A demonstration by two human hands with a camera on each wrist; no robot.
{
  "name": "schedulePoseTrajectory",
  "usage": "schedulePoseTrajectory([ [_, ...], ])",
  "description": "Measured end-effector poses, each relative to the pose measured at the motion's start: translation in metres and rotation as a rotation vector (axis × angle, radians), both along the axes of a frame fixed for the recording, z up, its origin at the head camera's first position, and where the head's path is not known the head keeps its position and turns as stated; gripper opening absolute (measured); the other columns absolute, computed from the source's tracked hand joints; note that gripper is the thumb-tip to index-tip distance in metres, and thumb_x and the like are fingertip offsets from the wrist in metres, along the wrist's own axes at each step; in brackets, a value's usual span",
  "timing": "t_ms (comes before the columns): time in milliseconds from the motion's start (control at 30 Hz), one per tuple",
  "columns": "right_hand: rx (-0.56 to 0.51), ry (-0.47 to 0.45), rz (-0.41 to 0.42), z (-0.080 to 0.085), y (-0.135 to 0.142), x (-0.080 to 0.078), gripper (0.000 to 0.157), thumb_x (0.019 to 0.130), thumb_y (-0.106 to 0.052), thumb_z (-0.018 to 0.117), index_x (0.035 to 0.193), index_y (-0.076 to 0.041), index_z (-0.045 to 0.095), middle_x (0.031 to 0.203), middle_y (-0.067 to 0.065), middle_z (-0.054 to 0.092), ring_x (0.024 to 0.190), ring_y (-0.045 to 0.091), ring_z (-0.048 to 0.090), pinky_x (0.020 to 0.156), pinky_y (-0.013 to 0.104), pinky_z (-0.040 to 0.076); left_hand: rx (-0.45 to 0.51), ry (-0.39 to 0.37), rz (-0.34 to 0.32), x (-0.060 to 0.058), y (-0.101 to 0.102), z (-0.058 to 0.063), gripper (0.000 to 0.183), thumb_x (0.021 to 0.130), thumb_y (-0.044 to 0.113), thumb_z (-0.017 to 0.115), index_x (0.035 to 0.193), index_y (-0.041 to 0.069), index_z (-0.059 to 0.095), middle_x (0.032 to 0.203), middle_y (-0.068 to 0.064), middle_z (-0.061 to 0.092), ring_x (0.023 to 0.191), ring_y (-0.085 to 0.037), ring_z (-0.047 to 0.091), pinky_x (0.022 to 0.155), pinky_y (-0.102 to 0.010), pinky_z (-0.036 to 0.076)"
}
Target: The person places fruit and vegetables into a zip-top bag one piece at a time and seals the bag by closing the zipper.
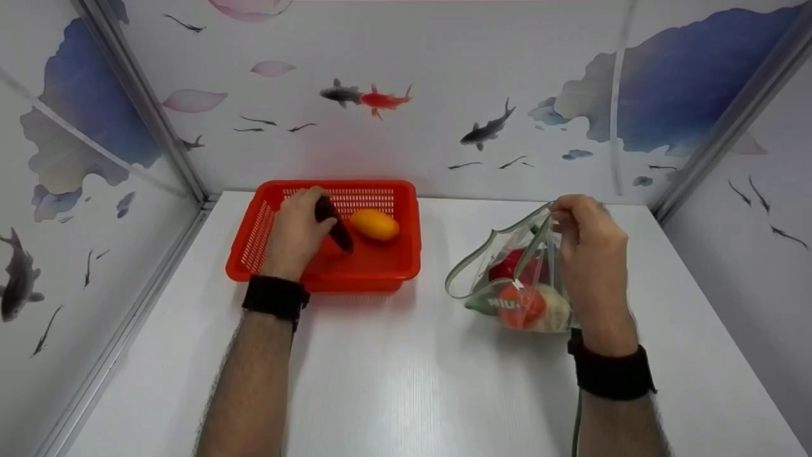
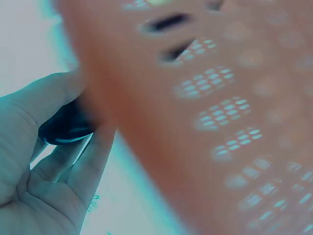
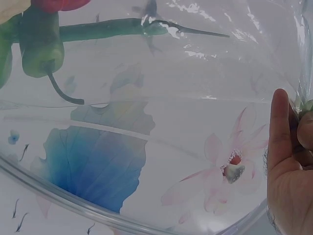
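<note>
My left hand [image 1: 292, 231] grips a dark, glossy eggplant [image 1: 334, 225] over the red plastic basket [image 1: 361, 279]. In the left wrist view the thumb and fingers close round the eggplant [image 2: 66, 125], partly hidden by the blurred basket wall. A yellow-orange oval fruit [image 1: 374, 225] lies inside the basket. On the right, my right hand [image 1: 593, 254] pinches the upper edge of a clear bag [image 1: 504, 304] with green trim, its mouth spread to the left. Inside it are red, orange and pale round pieces; the right wrist view shows a green pepper [image 3: 43, 49] and a long green chili [image 3: 105, 30].
Both the basket and the bag are on a white table [image 1: 380, 381]. White panels with painted fish and leaves enclose it at the back and sides, joined by metal corner posts [image 1: 139, 95]. A cable runs down beside the right forearm.
</note>
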State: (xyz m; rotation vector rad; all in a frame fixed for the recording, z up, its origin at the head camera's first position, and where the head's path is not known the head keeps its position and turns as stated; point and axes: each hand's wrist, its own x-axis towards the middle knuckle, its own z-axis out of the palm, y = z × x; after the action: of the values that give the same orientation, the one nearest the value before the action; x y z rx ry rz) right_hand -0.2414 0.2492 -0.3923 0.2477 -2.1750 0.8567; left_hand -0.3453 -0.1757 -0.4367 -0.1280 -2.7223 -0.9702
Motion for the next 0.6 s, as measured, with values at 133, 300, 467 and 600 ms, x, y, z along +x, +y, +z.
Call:
schedulePoseTrajectory([
  [133,0.003,0.0,-0.011,0.0,0.0,0.0,0.012,0.113,0.013,0.064,0.118,0.008,0.074,0.112,0.026,0.08,0.097,0.039,0.085,0.095,-0.009,0.043,0.024,0.065,-0.023,0.008,0.009,0.012,0.046,0.107,0.011,0.087,0.15,0.006,0.072,0.147,-0.02,0.074,0.139,-0.041,0.075,0.123,-0.056,0.064],
  [300,0.002,-0.01,-0.012,0.0,-0.001,0.0,0.012,0.114,0.012,0.064,0.119,0.007,0.074,0.113,0.026,0.08,0.098,0.039,0.085,0.095,-0.009,0.042,0.044,0.123,-0.059,0.022,0.02,0.03,0.048,0.105,0.012,0.089,0.151,0.007,0.073,0.15,-0.018,0.075,0.142,-0.038,0.076,0.124,-0.054,0.064],
  [467,-0.003,-0.022,-0.012,0.001,-0.001,0.001,0.014,0.114,0.012,0.063,0.121,0.007,0.074,0.114,0.025,0.08,0.099,0.04,0.085,0.095,-0.01,0.041,0.048,0.164,-0.097,0.034,0.032,0.046,0.05,0.104,0.014,0.09,0.151,0.009,0.073,0.15,-0.016,0.075,0.142,-0.035,0.075,0.126,-0.052,0.062],
  [600,-0.001,-0.02,-0.008,0.002,0.0,0.001,0.013,0.114,0.012,0.063,0.12,0.008,0.074,0.115,0.025,0.08,0.1,0.04,0.085,0.096,-0.01,0.042,0.033,0.201,-0.132,0.044,0.041,0.056,0.051,0.105,0.014,0.089,0.153,0.008,0.073,0.151,-0.016,0.075,0.143,-0.036,0.075,0.127,-0.052,0.062],
])
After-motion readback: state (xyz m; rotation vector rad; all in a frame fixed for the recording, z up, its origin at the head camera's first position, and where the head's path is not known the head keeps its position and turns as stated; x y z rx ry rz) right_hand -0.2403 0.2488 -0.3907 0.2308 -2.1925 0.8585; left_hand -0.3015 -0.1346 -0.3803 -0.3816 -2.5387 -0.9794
